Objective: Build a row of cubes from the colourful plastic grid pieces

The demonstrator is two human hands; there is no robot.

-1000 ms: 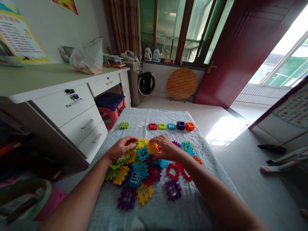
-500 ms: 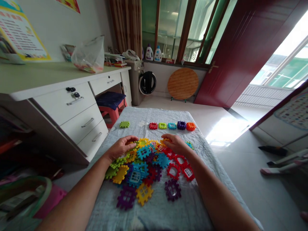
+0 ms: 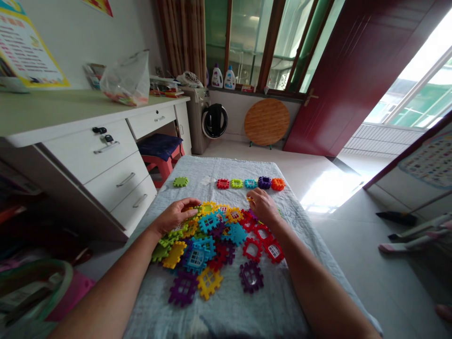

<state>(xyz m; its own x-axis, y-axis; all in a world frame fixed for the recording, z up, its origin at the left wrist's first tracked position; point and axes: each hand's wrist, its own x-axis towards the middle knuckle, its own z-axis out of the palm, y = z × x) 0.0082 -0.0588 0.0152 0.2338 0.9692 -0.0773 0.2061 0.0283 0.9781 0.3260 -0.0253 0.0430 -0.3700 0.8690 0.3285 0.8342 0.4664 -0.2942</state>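
Observation:
A heap of toothed plastic building tiles in several colours lies on the cloth-covered table (image 3: pixel 282 301). My left hand (image 3: pixel 176 215) rests at the heap's left edge beside a yellow tile (image 3: pixel 208 208), its thumb and fingers apart and holding nothing that I can see. My right hand (image 3: pixel 263 206) is raised just beyond the heap, pinching a yellow tile (image 3: pixel 250 199) mostly hidden by the fingers. Red tiles (image 3: pixel 252 249) and a purple tile (image 3: pixel 251 276) lie below that hand. Blue tiles (image 3: pixel 209 222) sit mid-heap.
Past the heap stands a row with red (image 3: pixel 223 183), lime (image 3: pixel 236 183), blue (image 3: pixel 250 183), purple (image 3: pixel 264 182) and orange (image 3: pixel 278 183) blocks. A green tile (image 3: pixel 181 181) lies apart at left. A white desk (image 3: pixel 84 110) and a stool (image 3: pixel 160 146) stand left of the table.
My right hand has lifted away from the heap and moved slightly right, with a yellow tile in its fingers. The left hand stays at the heap's edge.

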